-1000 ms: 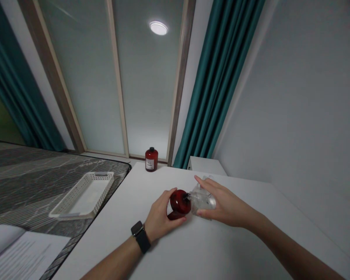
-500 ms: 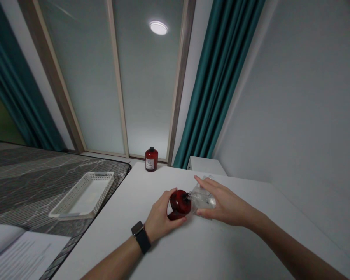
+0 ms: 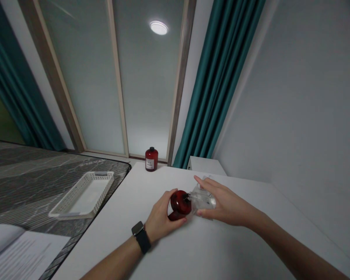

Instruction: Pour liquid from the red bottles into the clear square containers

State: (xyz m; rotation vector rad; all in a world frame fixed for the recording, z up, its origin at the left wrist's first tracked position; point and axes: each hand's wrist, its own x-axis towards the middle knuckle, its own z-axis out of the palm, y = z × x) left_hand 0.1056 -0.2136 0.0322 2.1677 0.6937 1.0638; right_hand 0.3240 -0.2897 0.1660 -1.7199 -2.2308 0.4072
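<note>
Head cam: left hand is wrapped round a red bottle, probably bracing it. Right hand has fingers curled round a clear container, tipped so its narrow end meets the bottle's mouth, likely to line them up. Decent tabletop room right of the right hand; the side edge and basket are left of the left hand. Another red bottle stands beyond both, near the far edge.
</note>
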